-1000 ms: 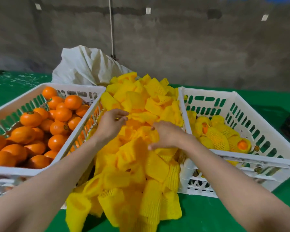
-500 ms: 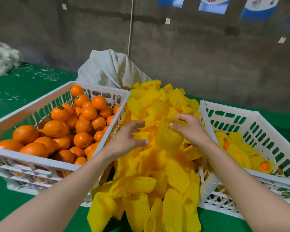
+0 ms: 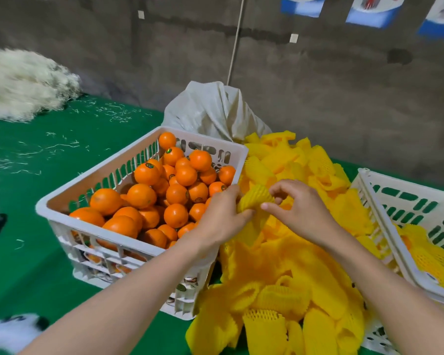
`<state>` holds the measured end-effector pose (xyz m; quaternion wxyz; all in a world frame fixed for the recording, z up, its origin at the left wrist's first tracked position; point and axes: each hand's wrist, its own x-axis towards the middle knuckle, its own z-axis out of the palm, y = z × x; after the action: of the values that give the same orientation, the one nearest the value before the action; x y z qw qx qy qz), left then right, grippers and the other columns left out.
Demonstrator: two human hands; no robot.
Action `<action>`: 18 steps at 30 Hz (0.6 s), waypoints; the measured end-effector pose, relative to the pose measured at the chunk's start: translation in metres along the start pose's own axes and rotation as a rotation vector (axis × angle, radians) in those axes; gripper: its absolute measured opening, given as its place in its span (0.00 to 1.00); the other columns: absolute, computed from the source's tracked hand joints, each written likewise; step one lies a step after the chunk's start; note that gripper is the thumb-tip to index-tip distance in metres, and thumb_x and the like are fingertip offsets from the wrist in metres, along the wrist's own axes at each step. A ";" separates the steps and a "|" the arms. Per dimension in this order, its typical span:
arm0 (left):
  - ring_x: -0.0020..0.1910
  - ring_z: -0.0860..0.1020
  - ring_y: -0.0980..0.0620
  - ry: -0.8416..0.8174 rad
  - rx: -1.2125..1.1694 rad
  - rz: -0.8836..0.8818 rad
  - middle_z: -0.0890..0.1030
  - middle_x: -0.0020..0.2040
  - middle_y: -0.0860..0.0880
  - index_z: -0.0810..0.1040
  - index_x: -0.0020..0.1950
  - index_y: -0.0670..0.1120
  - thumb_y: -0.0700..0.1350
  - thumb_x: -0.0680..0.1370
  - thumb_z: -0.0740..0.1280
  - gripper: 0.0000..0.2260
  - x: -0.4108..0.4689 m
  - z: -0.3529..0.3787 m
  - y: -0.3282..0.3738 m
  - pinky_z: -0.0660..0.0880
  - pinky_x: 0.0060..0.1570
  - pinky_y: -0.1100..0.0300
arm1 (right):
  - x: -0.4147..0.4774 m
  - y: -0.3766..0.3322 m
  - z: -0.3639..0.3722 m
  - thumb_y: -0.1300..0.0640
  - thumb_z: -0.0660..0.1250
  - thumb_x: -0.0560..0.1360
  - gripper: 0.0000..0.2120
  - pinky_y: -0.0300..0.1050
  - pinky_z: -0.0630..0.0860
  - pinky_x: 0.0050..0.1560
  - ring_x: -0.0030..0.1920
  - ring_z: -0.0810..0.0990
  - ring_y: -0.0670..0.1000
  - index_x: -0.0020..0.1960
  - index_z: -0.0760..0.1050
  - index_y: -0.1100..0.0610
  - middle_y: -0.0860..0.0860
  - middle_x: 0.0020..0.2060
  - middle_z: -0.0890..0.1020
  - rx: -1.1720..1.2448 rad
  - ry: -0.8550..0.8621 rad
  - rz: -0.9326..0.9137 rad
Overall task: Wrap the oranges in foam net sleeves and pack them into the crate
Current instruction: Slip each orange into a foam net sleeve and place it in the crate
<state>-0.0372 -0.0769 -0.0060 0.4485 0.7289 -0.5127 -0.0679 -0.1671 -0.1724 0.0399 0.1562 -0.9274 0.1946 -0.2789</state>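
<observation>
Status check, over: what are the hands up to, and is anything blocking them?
Left hand and right hand both grip one foam net sleeve over the pile. Oranges sit unwrapped in their crate. Nothing in the way.

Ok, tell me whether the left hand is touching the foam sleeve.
Touching. Head view shows the left hand gripping the foam sleeve at its end.
</observation>
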 end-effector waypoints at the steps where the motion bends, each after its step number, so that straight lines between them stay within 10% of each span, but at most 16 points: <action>1: 0.34 0.69 0.51 -0.001 -0.002 0.019 0.72 0.36 0.45 0.71 0.43 0.41 0.47 0.74 0.71 0.12 0.003 -0.009 -0.005 0.60 0.32 0.56 | 0.005 -0.005 0.004 0.62 0.74 0.68 0.07 0.45 0.66 0.46 0.42 0.75 0.55 0.44 0.78 0.62 0.50 0.36 0.75 -0.034 0.008 -0.037; 6: 0.33 0.74 0.59 -0.002 -0.531 -0.227 0.77 0.35 0.51 0.78 0.43 0.42 0.56 0.82 0.53 0.23 0.031 -0.047 -0.033 0.71 0.35 0.68 | 0.026 -0.021 0.014 0.65 0.67 0.73 0.04 0.44 0.65 0.48 0.47 0.72 0.51 0.47 0.75 0.64 0.50 0.42 0.75 0.026 0.115 -0.019; 10: 0.33 0.73 0.49 -0.446 0.109 -0.255 0.74 0.37 0.45 0.76 0.53 0.36 0.45 0.79 0.65 0.11 0.045 -0.042 -0.074 0.73 0.32 0.58 | 0.033 -0.024 0.019 0.67 0.67 0.72 0.03 0.43 0.65 0.52 0.52 0.74 0.55 0.46 0.75 0.65 0.54 0.45 0.77 -0.007 0.113 -0.006; 13: 0.43 0.77 0.46 -0.945 0.484 -0.330 0.77 0.53 0.44 0.68 0.67 0.43 0.49 0.73 0.73 0.26 0.038 -0.026 -0.085 0.78 0.42 0.53 | 0.036 -0.022 0.022 0.66 0.70 0.70 0.05 0.38 0.63 0.54 0.53 0.72 0.55 0.45 0.76 0.64 0.57 0.49 0.77 -0.075 0.123 -0.030; 18: 0.57 0.77 0.44 -1.049 0.566 -0.207 0.74 0.63 0.45 0.58 0.75 0.48 0.49 0.71 0.75 0.37 0.032 -0.015 -0.100 0.76 0.56 0.50 | 0.036 -0.018 0.026 0.64 0.71 0.69 0.06 0.25 0.61 0.52 0.53 0.71 0.51 0.44 0.76 0.63 0.55 0.49 0.76 -0.035 0.162 -0.010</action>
<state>0.0552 -0.0866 -0.0580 -0.0845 0.7354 -0.5901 -0.3222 -0.1199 -0.1676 0.0431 0.1224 -0.9052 0.2068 -0.3505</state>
